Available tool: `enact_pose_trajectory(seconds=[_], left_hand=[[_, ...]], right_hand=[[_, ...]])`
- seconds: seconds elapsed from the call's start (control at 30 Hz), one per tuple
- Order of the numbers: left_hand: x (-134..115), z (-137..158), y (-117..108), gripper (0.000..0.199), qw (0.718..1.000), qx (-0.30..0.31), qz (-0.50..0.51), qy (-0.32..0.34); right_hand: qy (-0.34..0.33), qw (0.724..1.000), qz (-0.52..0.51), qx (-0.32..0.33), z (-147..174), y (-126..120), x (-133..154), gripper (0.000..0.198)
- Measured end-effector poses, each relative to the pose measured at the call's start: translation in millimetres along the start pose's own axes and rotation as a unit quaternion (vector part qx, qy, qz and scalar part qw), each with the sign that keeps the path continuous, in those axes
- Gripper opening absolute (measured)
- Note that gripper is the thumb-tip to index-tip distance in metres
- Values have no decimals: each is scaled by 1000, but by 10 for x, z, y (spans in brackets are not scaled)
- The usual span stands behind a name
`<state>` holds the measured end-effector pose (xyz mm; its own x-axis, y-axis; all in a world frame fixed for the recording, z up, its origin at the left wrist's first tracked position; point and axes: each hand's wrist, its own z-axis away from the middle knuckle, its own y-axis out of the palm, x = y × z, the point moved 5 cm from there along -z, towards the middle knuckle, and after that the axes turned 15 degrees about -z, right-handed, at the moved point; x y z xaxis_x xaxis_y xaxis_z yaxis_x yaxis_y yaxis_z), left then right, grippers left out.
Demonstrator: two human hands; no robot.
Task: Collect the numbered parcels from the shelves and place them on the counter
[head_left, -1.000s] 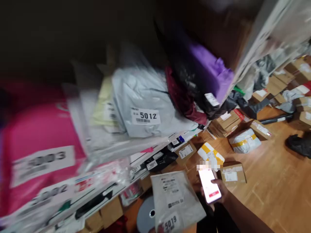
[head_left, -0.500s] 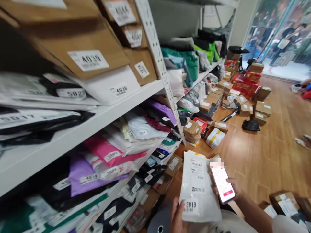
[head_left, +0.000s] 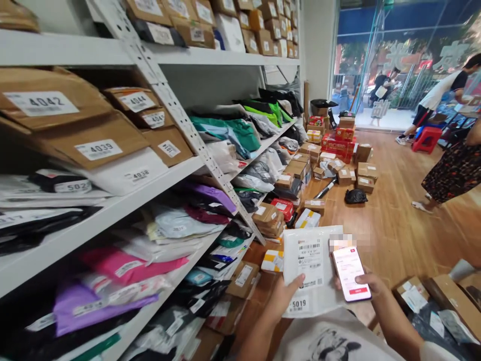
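Pinching a flat white plastic mailing bag (head_left: 311, 265) labelled 5019 at its left side, the left hand (head_left: 286, 292) has its thumb on the front. The right hand (head_left: 371, 283) wraps its grip round a slim, lit smartphone (head_left: 349, 272) by the bag's right side. White metal shelving (head_left: 93, 223) stands on the left.

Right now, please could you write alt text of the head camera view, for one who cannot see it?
A person's left hand holds a white parcel labelled 5019, while the right hand holds a lit phone beside it. On the left, white shelves hold numbered parcels; cardboard boxes lie on the wooden floor.
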<state>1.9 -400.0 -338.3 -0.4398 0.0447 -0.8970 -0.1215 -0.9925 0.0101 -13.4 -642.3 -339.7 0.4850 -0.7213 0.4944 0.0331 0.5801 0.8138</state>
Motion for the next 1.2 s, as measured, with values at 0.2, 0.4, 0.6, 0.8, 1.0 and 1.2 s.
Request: enact_pose_trajectory(seconds=[0.2,0.4,0.6,0.8,1.0,1.2], left_hand=[[-99,-198,1015,82,993,-99,61,23],[-276,-322,1759,69,989,-133,67,20],[-507,-269,2154,56,988,-148,52,13],[-620,-157,2352,57,983,-177,40,40],[-653,-143,2528,62,986,-159,20,44],[-618,-205,2542,71,992,-124,18,3]], right_hand=[[-92,989,7,-112,418,-561,825,51],[-160,963,-29,-216,868,-939,1535,78],[-50,973,-143,-177,1055,-947,1594,76],[-97,973,-120,-169,1167,-860,1730,80],[-170,969,-110,-142,1222,-723,1707,69],[-95,987,-123,-41,1201,-773,1617,70]])
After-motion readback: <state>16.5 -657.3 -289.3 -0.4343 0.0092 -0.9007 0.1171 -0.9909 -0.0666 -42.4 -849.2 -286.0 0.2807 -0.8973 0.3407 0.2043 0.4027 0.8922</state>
